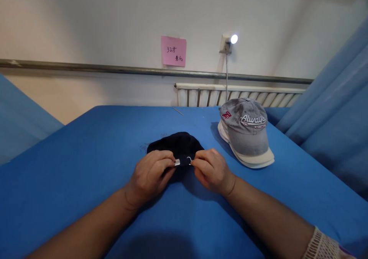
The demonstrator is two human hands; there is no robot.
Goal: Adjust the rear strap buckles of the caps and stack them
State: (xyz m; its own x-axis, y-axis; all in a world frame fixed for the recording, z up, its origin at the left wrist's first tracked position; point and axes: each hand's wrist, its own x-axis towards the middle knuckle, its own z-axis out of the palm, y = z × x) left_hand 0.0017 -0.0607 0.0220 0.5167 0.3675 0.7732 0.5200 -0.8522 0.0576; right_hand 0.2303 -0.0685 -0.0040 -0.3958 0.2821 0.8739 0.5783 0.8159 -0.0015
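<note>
Black cap (179, 144) sits near the middle of the blue surface (71, 182), its back edge gripped on both sides. The left hand (153, 172) pinches the band between thumb and curled fingers, right beside a small silvery rectangular piece (177, 162); the right hand (212, 171) pinches the opposite end of the same band, next to a thin white curved line (189, 158) too small to make out. The cap is soft, matte cloth, so dark that seams hardly show, slumped into a low, rounded dome behind the fingers. A cream openwork knit sleeve (322, 245) covers part of the right forearm.

The surface underneath is smooth blue fabric, with a thin brown stick (178, 111) near its far edge. To the right of the black cap, well apart from the hands, a grey cap (244, 136) tops pale caps (261, 161) whose curved brims peep out below. Its mottled, washed-looking crown carries raised white script reading "Always", smaller lettering beneath that I can't read fully, and a red emblem on the side.

Beyond are a ribbed white radiator (203, 98), a metal rail (115, 68) and a pink paper note (174, 42) handwritten with "32" and further characters I can't read surely.
</note>
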